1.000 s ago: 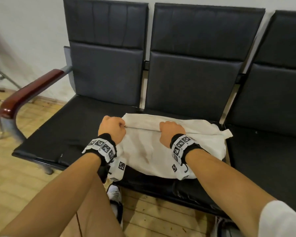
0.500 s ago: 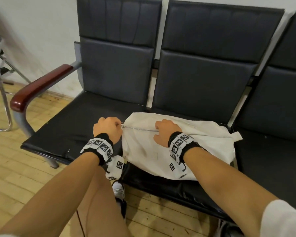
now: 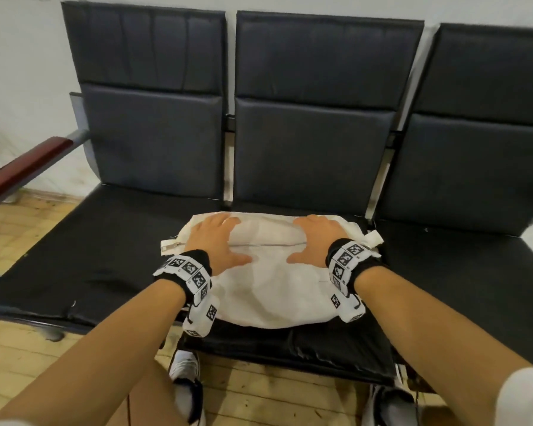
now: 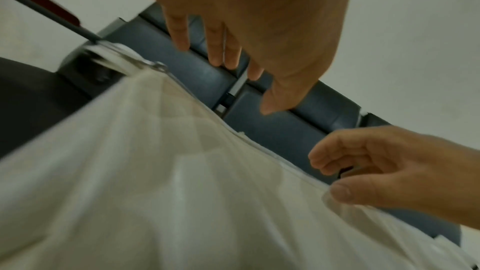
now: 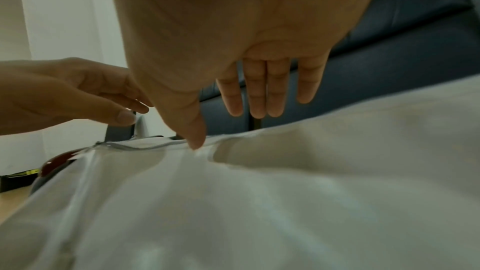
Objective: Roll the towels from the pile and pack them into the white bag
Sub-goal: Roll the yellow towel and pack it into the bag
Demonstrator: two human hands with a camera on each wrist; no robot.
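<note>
Both hands are spread with fingers straight and grasp nothing. The left hand (image 3: 216, 241) lies over the left end of the white bag (image 3: 268, 284), and the right hand (image 3: 316, 239) lies over its right part, palms down; the wrist views show the fingers held slightly above the cloth, with the right thumb tip touching it. The zipper (image 3: 268, 245) runs across the bag between the two hands and looks closed. The bag is plump and lies on the middle seat (image 3: 290, 348) of a row of black chairs, near its backrest (image 3: 313, 149). A wooden armrest (image 3: 22, 170) stands well off to the left.
</note>
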